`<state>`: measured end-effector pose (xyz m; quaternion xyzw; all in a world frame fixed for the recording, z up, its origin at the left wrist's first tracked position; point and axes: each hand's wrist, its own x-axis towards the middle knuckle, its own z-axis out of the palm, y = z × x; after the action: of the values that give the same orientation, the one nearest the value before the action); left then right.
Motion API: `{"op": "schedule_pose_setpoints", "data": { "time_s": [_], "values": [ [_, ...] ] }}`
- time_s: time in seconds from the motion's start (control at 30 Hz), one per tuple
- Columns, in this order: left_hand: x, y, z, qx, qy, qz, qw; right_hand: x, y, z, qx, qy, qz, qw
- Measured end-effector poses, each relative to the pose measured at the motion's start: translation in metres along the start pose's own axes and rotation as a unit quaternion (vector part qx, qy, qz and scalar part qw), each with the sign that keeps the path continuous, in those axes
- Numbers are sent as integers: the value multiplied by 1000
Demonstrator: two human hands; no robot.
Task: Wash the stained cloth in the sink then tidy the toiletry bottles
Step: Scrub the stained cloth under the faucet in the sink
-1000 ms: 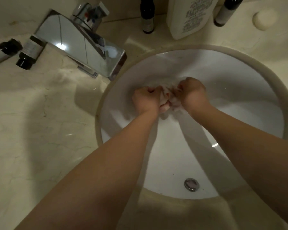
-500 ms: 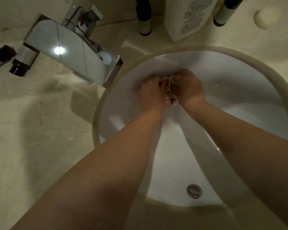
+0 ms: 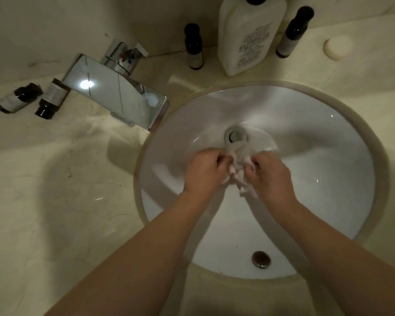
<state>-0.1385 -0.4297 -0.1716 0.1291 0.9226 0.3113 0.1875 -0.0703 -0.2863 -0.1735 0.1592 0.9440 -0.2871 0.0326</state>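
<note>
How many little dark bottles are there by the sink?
4. Two lie tipped over left of the tap. Two stand at the back, either side of the big white bottle. More could sit outside the picture.

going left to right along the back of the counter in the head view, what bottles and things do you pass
lying dark bottle → second lying bottle → faucet → small upright dark bottle → big white bottle → tall dark bottle → round soap
</note>
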Motion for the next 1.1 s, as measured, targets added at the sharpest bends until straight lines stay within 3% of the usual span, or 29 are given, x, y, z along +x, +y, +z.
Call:
{"op": "schedule_pose_setpoints", "data": {
  "time_s": [0.17, 0.33, 0.47, 0.67, 0.83, 1.1],
  "values": [
    [-17, -16, 15, 94, -69, 109, 987, -20, -1, 22, -67, -91, -37, 993],
    [-4, -26, 24, 197, -68, 158, 965, 10, 3, 26, -118, -127, -27, 985],
    [13, -27, 29, 232, -66, 148, 959, 30, 8, 22, -153, -119, -87, 977],
    [8, -19, 9, 144, -93, 96, 981, 19, 9, 4, -122, -80, -94, 985],
    [-25, -18, -2, 174, -156, 57, 971, -31, 6, 1, -130, -194, -63, 970],
    [-77, -5, -39, 253, -329, 12, 910, -91, -44, -5, -71, -299, 43, 951]
  ]
}}
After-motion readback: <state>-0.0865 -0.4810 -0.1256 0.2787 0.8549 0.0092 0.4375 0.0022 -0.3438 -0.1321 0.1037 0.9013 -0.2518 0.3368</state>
